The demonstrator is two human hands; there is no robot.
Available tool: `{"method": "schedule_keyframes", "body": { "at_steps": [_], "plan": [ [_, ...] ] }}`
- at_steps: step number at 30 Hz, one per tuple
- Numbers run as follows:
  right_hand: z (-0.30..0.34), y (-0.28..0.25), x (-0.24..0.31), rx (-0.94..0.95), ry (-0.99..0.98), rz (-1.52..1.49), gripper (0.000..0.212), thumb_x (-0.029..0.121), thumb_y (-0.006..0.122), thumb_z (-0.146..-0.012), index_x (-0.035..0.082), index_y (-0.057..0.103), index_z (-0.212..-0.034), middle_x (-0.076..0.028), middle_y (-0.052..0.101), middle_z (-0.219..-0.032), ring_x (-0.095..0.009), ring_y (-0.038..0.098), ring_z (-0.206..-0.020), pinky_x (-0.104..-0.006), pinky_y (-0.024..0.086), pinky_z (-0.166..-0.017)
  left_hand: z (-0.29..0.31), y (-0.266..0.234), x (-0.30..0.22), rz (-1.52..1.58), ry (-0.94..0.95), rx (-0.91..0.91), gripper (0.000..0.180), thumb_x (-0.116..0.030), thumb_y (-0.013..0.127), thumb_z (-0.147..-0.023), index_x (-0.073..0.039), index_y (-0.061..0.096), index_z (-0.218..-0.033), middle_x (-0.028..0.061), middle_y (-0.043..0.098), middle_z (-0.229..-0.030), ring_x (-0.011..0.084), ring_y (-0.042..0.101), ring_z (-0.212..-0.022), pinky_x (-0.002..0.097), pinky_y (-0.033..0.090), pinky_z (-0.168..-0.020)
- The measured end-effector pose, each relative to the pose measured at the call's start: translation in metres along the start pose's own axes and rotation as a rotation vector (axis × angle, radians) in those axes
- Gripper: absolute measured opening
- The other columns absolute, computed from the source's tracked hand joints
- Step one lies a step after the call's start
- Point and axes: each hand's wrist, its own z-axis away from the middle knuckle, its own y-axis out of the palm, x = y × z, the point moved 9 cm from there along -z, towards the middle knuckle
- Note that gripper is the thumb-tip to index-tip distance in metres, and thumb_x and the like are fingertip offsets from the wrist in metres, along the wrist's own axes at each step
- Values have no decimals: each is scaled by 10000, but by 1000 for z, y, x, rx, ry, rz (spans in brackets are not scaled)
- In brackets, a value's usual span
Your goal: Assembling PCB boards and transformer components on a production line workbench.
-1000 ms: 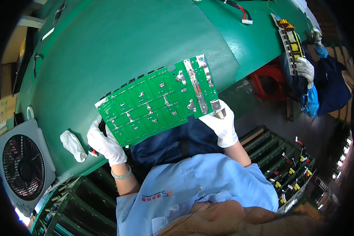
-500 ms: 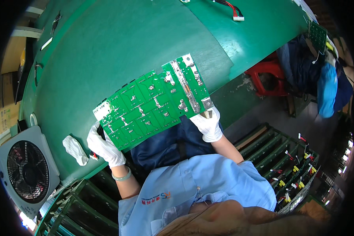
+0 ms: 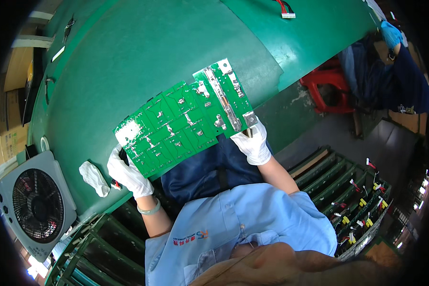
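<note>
The printed circuit board (image 3: 169, 138) is held up between the two hands, above the person's lap and the near edge of the green tabletop (image 3: 143, 57), its soldered face turned up toward the head camera. The gloved left hand (image 3: 128, 175) grips its lower left end; the gloved right hand (image 3: 254, 147) grips its lower right corner, beside the broad metal strip (image 3: 222, 99). Both sets of fingers are closed on the board, though those behind it are hidden, so how they bear on the parts there cannot be told.

Holding it well calls for an even grip at both ends, on the rim rather than on solder joints or components, with no twist between the wrists. A white glare patch (image 3: 127, 133) hides joints at the left end; a slight change of tilt should bring them into sight. The crumpled white cloth (image 3: 94, 178) lies on the tabletop just beside the left hand, so that elbow and wrist need care near it.
</note>
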Motion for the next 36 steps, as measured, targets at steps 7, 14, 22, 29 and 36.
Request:
{"method": "schedule_keyframes", "body": {
  "at_steps": [7, 14, 22, 29, 36],
  "plan": [
    [-4, -2, 9, -30, 23, -66, 417, 74, 827, -786, 20, 646, -1158, -99, 680, -1083, -151, 658, -813, -276, 523, -695, -3, 1, 0, -1, -31, 31, 403, -192, 744, -816, 26, 625, -1133, 167, 673, -993, 297, 648, -876, 390, 508, -787],
    [0, 1, 3, -95, 105, -190, 353, 43, 808, -804, 34, 657, -1123, -86, 677, -1063, -127, 634, -760, -261, 506, -655, -2, -10, -14, 15, 109, -139, 255, -192, 757, -820, -25, 695, -1004, 113, 697, -874, 263, 662, -788, 376, 515, -738],
    [-2, -2, 10, -96, 88, -116, 334, 41, 804, -809, 42, 664, -1112, -57, 665, -914, -107, 598, -683, -248, 477, -614, -7, -13, -22, 36, 57, -81, 245, -143, 768, -801, -17, 698, -999, 139, 701, -907, 293, 662, -803, 394, 512, -749],
    [-10, -6, 39, -105, -144, 140, 351, 54, 793, -793, 31, 661, -1118, -139, 647, -1051, -223, 631, -748, -308, 509, -646, -6, -14, -23, 15, 47, -86, 240, -59, 756, -783, 3, 684, -1004, 162, 693, -915, 324, 671, -832, 405, 524, -775],
    [-14, 1, 56, 14, -316, 349, 377, 103, 842, -768, 7, 688, -1098, -186, 688, -1087, -347, 685, -889, -396, 548, -773, -6, -15, -25, 9, 81, -72, 275, -28, 755, -756, -14, 674, -1019, 159, 686, -929, 342, 655, -852, 410, 519, -780]
  ]
}}
